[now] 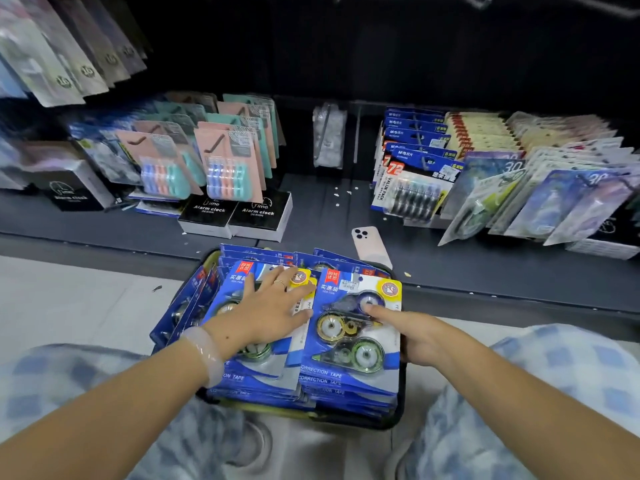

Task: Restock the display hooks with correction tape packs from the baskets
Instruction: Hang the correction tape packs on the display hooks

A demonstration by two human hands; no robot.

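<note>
Head view shows the basket [398, 415] still full of correction tape packs [349, 344], left hand [268, 311] flat on one stack, right hand [417, 337] gripping the other's top pack, none hung yet

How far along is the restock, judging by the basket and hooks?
Early. Done: nothing visibly hung. In hand: left hand rests flat on the left stack of blue correction tape packs; right hand grips the right stack's top pack. Left: the black basket is full.
</note>
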